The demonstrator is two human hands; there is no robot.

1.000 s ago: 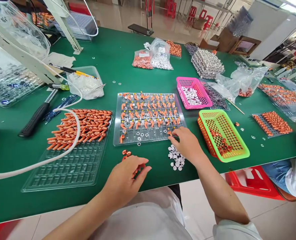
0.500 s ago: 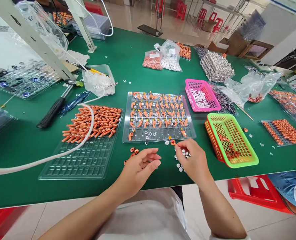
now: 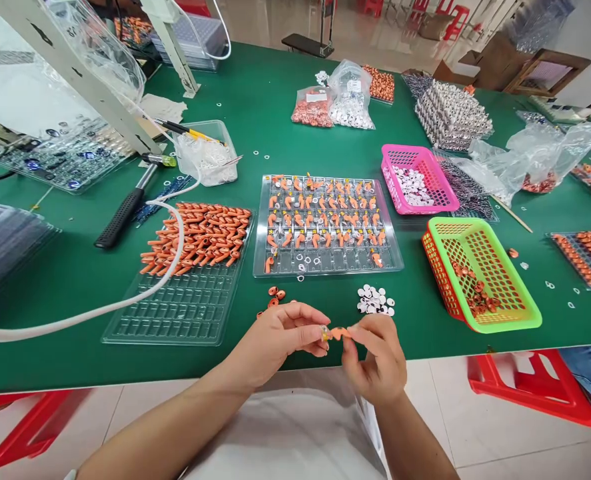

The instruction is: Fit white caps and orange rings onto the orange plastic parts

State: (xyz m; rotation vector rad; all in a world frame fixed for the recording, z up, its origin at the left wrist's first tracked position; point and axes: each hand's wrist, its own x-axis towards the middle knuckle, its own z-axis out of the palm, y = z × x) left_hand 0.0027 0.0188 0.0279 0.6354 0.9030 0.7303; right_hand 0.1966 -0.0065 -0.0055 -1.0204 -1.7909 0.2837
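My left hand (image 3: 288,337) pinches the clear and yellow end of a small orange curved plastic piece (image 3: 338,333). The fingers of my right hand (image 3: 376,357) are closed on its orange end, so the piece lies level between both hands. Just beyond them is a clear tray (image 3: 325,268) with rows of similar orange curved pieces, each bearing yellow and clear bits. Beside my left hand sit several small orange cup-like parts (image 3: 276,291), partly hidden by it. A cluster of white discs (image 3: 375,300) lies on the green table above my right hand.
A lime green basket (image 3: 518,293) with orange parts stands on the right, behind it a pink basket (image 3: 448,193) of white discs. To the left, orange pieces are heaped on a compartment tray (image 3: 170,310), crossed by a white hose (image 3: 125,313). A hammer (image 3: 120,217) lies farther left.
My right hand has drawn an orange piece from the tray's front edge down toward me. My left hand, empty before, has moved right and closed on the piece's other end.
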